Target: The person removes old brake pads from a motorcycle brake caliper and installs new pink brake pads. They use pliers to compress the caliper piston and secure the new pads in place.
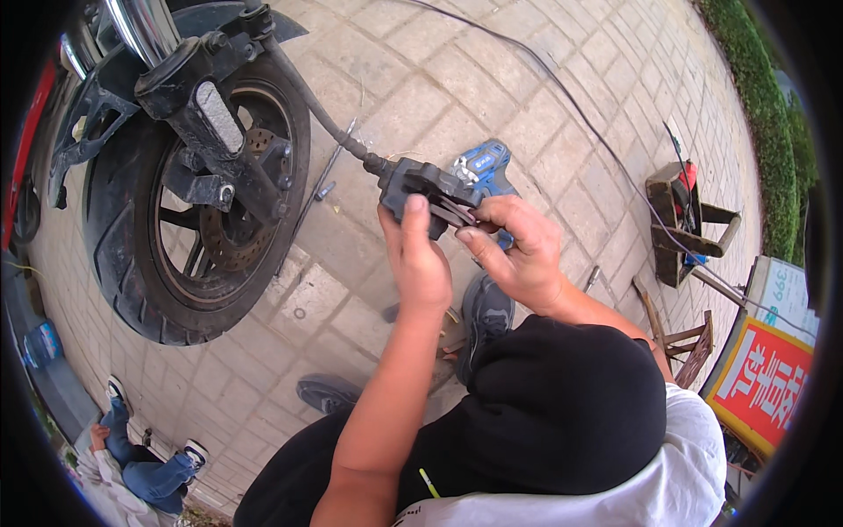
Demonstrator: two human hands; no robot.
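My left hand (419, 259) grips a dark brake caliper (399, 182) from below, its thumb pressed along the near side. A black hose (307, 98) runs from the caliper up toward the motorcycle's fork. The fingers and thumb of my right hand (524, 246) pinch the outer end of the brake pads (451, 213), which stick out of the caliper's opening. How deep the pads sit inside is hidden. Left of my hands stands the motorcycle's front wheel (118, 255) with its drilled brake disc (233, 250); the caliper is apart from the disc.
A blue cordless power tool (486, 161) lies on the paving behind the caliper. A long rod (320, 176) lies by the wheel. To the right are a wooden toolbox (665, 228), a wooden stool (694, 347) and a cable (571, 95). Another person (149, 474) is at lower left.
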